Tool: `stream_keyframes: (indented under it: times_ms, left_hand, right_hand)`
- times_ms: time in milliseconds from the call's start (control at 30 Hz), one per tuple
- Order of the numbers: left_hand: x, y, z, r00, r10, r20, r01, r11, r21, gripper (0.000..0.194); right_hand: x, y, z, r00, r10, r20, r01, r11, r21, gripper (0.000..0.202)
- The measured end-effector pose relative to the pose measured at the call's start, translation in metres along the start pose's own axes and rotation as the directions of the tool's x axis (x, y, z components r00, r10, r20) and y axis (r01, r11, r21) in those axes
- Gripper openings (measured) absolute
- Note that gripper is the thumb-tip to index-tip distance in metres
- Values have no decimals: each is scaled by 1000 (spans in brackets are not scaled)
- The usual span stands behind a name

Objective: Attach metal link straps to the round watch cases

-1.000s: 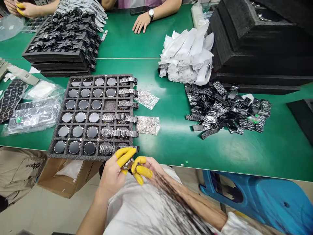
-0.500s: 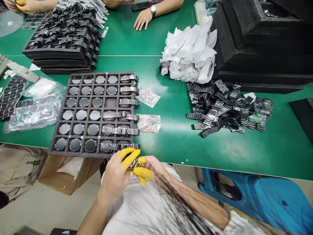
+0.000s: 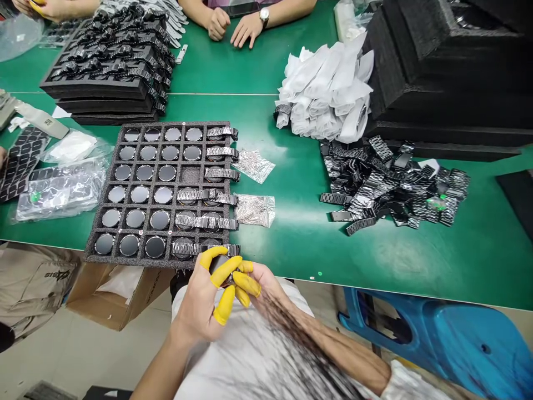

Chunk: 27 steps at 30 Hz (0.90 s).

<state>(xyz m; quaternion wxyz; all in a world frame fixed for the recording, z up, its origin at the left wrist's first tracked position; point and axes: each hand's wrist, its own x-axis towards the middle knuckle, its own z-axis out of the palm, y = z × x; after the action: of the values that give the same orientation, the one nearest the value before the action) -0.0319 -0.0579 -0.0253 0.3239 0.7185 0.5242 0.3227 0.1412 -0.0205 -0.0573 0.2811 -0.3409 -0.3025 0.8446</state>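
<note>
A round watch [image 3: 218, 268] with a dark face is held at the table's front edge, partly covered by fingers. My left hand [image 3: 204, 303], with yellow finger cots, grips it from the left, its thumb held lower and apart. From the right, my right hand [image 3: 263, 284], also in yellow cots, pinches the watch's edge. Whether a strap is on this watch is hidden. Just beyond my hands lies a black foam tray [image 3: 182, 265] of round watch heads, several with metal link bands. One cell [image 3: 190, 175] of the tray holds no watch.
Two small bags of metal pins [image 3: 255, 210] lie right of the tray. Farther right are a pile of black link bands [image 3: 391, 183], white-wrapped bundles [image 3: 325, 91] and stacked black foam [image 3: 449, 83]. A co-worker's hands [image 3: 247, 29] rest across the table. A blue stool [image 3: 470, 344] stands lower right.
The watch has turned so its dark face shows. My left thumb has moved down and away from the other fingers. Across the table, the co-worker's other hand has come into view as a fist.
</note>
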Motion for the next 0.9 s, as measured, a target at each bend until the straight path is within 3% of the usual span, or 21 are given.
stream_keyframes:
  times_ms: [233,400,467,567,633,667,700,767,833,900]
  left_hand:
    - [3,2,4,1000,-11,-7,10,995,-103,55]
    - [-2,-6,3,993,-113,32,117,931,-346,44]
    - [-5,-10,0,968,-232,98,249,820,-516,47]
    - [-9,-13,-5,897,-329,296,430,492,-757,51]
    - [-12,-11,-7,875,-324,360,459,319,-829,64]
    - [-13,-9,-7,879,-328,346,443,290,-849,73]
    - [-13,-6,-8,885,-350,307,418,305,-856,80]
    - [-13,-1,-12,900,-395,184,370,469,-802,79]
    - [-10,2,-19,936,-346,60,304,714,-630,61]
    - [-5,1,-28,976,-218,-1,198,890,-410,42]
  right_hand:
    - [-3,-3,4,1000,-13,19,13,1000,-18,51]
    - [-2,3,1,999,-26,23,26,999,-33,49]
    - [-2,5,-4,999,-38,24,39,999,-38,51]
    - [-3,6,-10,996,-85,17,86,995,-48,57]
    - [-5,6,-11,991,-135,16,136,989,-59,69]
    - [-7,7,-12,984,-173,29,175,981,-89,78]
    - [-9,9,-12,975,-215,52,221,965,-141,86]
    - [-11,12,-12,951,-292,99,308,904,-296,85]
    - [-11,15,-15,931,-343,123,361,819,-446,61]
    - [-8,13,-21,922,-367,124,376,770,-515,43]
